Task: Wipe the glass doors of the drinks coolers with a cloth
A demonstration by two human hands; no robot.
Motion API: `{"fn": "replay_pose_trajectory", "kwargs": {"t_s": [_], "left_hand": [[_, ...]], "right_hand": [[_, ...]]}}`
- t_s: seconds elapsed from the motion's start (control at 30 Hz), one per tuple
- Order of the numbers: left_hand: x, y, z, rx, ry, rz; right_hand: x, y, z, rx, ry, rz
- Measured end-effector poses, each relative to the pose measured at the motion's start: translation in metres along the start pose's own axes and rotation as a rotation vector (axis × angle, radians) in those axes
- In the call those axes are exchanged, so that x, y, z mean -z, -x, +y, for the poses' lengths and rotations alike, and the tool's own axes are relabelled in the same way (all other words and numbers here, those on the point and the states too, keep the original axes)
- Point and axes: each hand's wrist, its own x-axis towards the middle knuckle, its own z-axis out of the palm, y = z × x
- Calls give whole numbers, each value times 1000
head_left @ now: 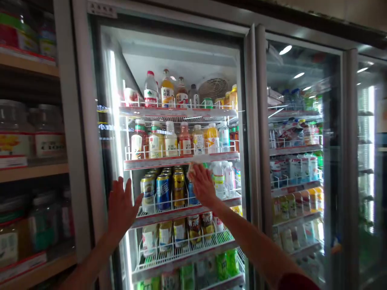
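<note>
In front of me is the glass door (178, 48) of a lit drinks fridge, and both my arms reach up to it. My right hand (202, 183) is at the middle of the glass, in front of the can shelf, with its fingers over a pale, crumpled cloth (191, 170). Most of that cloth is hidden under the palm and fingers. Near the left edge of the same door, my left hand (123, 207) has its fingers spread and holds nothing. Whether its palm touches the glass I cannot tell.
Behind the glass, wire-fronted shelves (181, 162) carry several bottles and cans (163, 191). A metal door frame (255, 121) separates this door from another fridge door (302, 72) on the right. At the left stand wooden shelves (33, 172) with jars (48, 129).
</note>
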Motion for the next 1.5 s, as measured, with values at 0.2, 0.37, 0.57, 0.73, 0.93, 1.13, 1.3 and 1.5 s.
{"fn": "replay_pose_trajectory", "kwargs": {"t_s": [0.2, 0.37, 0.57, 0.73, 0.93, 1.13, 1.3, 1.5], "left_hand": [[7, 33, 0, -122, 10, -81], [2, 51, 11, -76, 8, -84], [3, 68, 6, -143, -3, -141], [3, 88, -2, -174, -10, -161], [11, 106, -27, -166, 3, -202], [21, 131, -50, -53, -28, -226], [26, 148, -51, -72, -44, -273], [19, 129, -8, -167, 17, -234]], "right_hand": [[13, 1, 32, -328, 88, 335], [-12, 14, -31, 45, -39, 43], [-15, -21, -27, -258, 5, 236], [-39, 4, -96, 79, -56, -79], [-41, -18, -133, 342, -158, -219], [-54, -19, -186, 293, -199, -240], [-50, 59, -181, 697, -278, -333], [-29, 31, -94, -84, -57, -93]]}}
